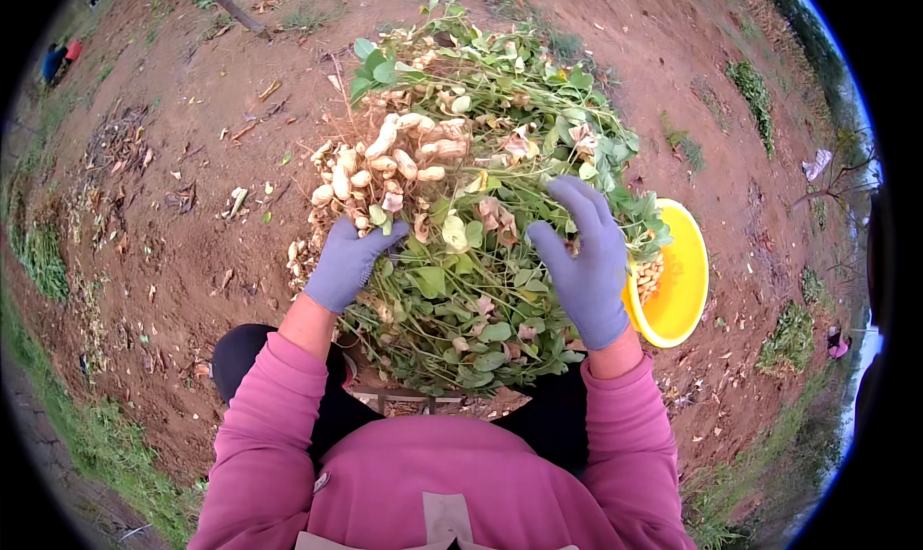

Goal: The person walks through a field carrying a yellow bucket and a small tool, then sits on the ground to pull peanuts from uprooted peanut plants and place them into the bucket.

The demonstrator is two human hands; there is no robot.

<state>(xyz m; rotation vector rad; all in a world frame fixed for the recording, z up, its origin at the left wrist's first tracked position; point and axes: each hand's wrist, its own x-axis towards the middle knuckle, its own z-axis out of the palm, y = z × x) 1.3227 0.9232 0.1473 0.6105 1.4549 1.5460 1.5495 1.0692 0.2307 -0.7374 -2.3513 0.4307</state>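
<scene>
A large heap of uprooted peanut plants (pixel 461 283) lies in front of me, with green and some browned leaves. Pale peanut pods (pixel 382 150) cluster on the roots along its left side. My left hand (pixel 346 265), in a grey-purple knit glove, touches the plants just below these pods. Its thumb points right, and its fingertips are partly hidden among pods and leaves, so its grip is unclear. Over the right part of the leaves, my right hand (pixel 588 269), gloved alike, has its fingers spread and nothing in them. Beside it stands a yellow plastic basin (pixel 681 283) holding loose peanuts (pixel 649 276).
Reddish bare soil (pixel 216 261) with dry leaf litter surrounds the heap. A thin tree trunk (pixel 227 3) rises at the upper left. Smaller plant piles (pixel 787 337) lie farther right. People (pixel 54 61) are visible far off near the picture's rim.
</scene>
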